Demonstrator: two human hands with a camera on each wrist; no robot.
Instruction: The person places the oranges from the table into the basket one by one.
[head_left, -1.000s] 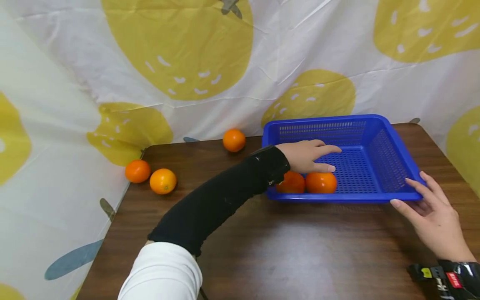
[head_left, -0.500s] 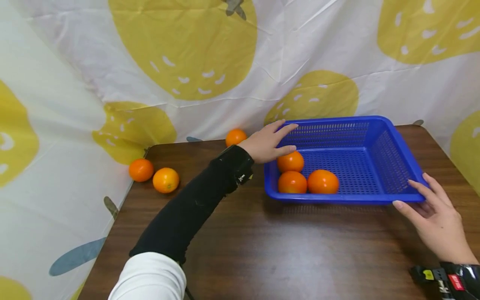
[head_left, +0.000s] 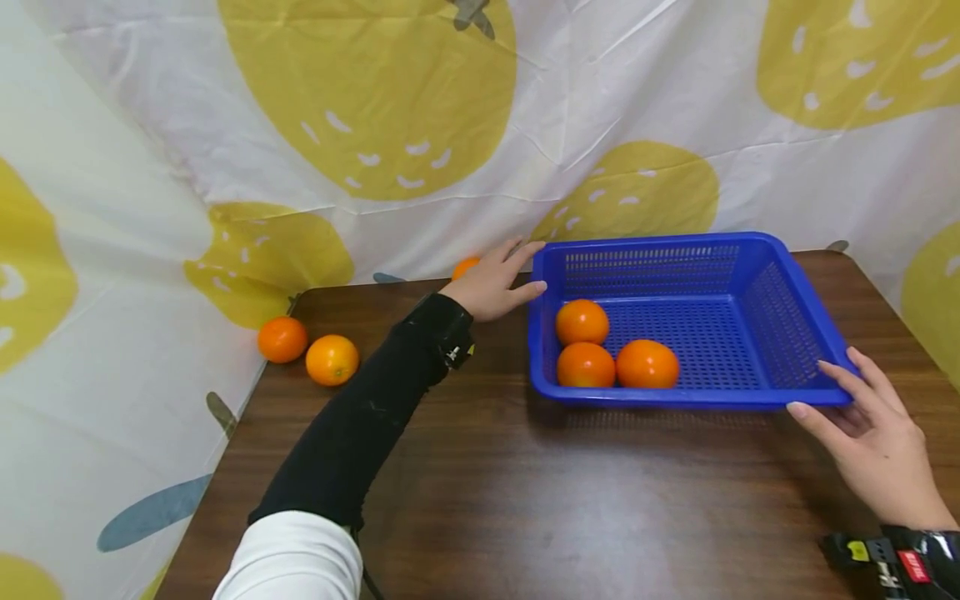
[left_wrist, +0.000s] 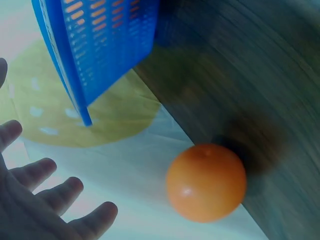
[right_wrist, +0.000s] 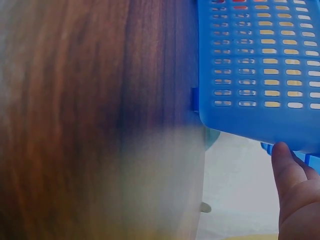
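My left hand [head_left: 489,282] is over the table just left of the blue plastic basket [head_left: 645,400], fingers spread and holding nothing. An orange [head_left: 465,267] sits partly hidden behind that hand; the left wrist view shows this orange [left_wrist: 206,183] whole, apart from the fingers [left_wrist: 62,192]. Inside the basket, three oranges sit toward its left end, one of them the front-middle orange [head_left: 647,364]. My right hand [head_left: 873,442] grips the basket's front right corner, thumb at the front and fingers over the rim. In the right wrist view the thumb [right_wrist: 287,170] meets the basket's rim.
Two more oranges lie at the table's left edge, a redder orange [head_left: 282,340] and a lighter orange [head_left: 332,360]. The brown wooden table [head_left: 570,500] backs onto a white cloth [head_left: 585,75] with yellow fruit prints.
My left hand has drawn left out of the basket, uncovering a third orange inside, and now covers most of the orange at the back edge. The right hand stays at the corner.
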